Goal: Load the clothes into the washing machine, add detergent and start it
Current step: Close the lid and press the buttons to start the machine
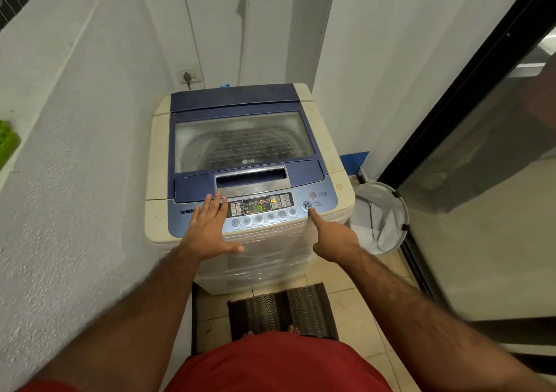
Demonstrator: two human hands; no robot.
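A top-loading washing machine with a blue glass lid stands in the corner, and the lid is down. Its control panel is lit with a green digit on the display. My left hand rests flat on the left part of the panel, fingers straight and spread. My right hand points with a straight index finger, the other fingers curled, and its tip touches the start/pause button. No clothes or detergent can be made out; the drum behind the glass is hazy.
A white mesh laundry basket sits on the floor right of the machine. A dark glass sliding door runs along the right. White walls close in on the left and behind. A dark ribbed mat lies under my feet.
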